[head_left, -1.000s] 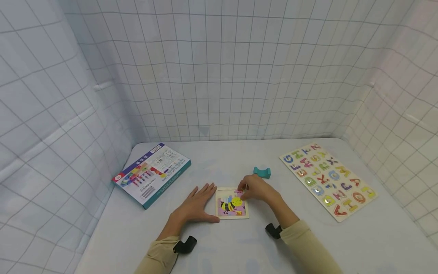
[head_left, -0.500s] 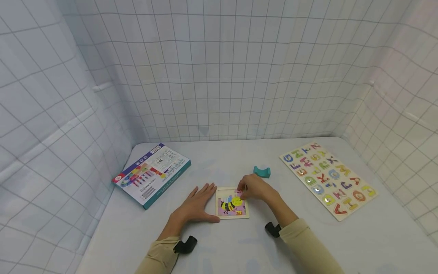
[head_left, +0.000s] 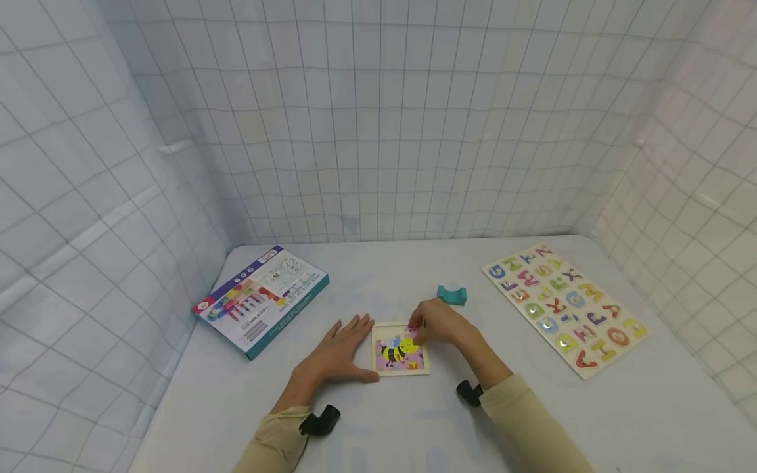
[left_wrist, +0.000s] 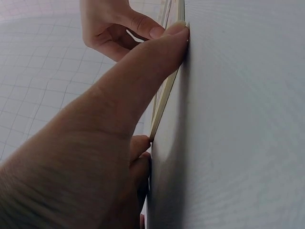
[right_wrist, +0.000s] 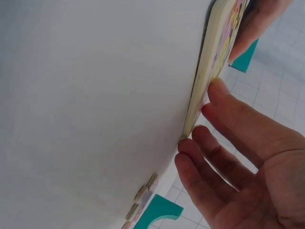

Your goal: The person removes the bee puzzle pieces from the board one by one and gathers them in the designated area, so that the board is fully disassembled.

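Note:
A small square picture puzzle (head_left: 402, 355) with a yellow bee on pink lies in a pale wooden frame. Spread wide, my left hand (head_left: 340, 355) rests beside it, thumb at the frame's lower left corner and fingertips near the upper left one. At the upper right corner my right hand (head_left: 446, 325) has its fingers bent, thumb and index pinching a pink piece mostly hidden by them. The right wrist view shows that thumb (right_wrist: 219, 90) at the frame's edge (right_wrist: 195, 102). In the left wrist view my left thumb (left_wrist: 174, 45) presses the frame's corner.
A teal arched block (head_left: 452, 295) lies behind my right hand. On the right is a wooden alphabet board (head_left: 558, 318) with coloured letters, and at the left a flat printed box (head_left: 263, 299). Gridded white cloth (head_left: 378, 131) rises behind and at both sides.

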Motion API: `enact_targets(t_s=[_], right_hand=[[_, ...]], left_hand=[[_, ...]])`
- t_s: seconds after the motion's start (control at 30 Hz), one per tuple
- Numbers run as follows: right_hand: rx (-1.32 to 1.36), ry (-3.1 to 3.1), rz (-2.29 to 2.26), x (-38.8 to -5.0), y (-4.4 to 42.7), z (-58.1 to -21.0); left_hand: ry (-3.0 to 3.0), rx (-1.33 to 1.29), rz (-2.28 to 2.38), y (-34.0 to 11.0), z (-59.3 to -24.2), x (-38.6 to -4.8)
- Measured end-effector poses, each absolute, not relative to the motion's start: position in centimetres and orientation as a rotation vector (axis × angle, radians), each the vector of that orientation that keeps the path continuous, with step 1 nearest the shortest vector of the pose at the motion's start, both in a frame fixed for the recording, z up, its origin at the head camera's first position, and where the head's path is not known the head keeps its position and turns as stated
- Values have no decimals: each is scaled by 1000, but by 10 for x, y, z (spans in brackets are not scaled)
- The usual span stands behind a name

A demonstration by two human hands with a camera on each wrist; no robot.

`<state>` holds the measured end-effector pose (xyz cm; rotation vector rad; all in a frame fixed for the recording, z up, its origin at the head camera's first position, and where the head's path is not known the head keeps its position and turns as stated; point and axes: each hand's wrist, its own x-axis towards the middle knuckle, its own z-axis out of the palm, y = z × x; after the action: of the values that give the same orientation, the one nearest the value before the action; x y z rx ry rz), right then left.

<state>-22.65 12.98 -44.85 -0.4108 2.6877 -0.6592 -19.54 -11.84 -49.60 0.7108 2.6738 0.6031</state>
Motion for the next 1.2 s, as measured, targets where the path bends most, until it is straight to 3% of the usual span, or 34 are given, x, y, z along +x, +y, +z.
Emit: enact_targets(t_s=[0.6,1.2], right_hand=[[-366,2727,-654,-228,128,-447],[-499,2704,-691,-227,133,-447]], left_hand=[[2681,732,619,-119,-497,-196],[2684,713,607,-118,-497,-196]])
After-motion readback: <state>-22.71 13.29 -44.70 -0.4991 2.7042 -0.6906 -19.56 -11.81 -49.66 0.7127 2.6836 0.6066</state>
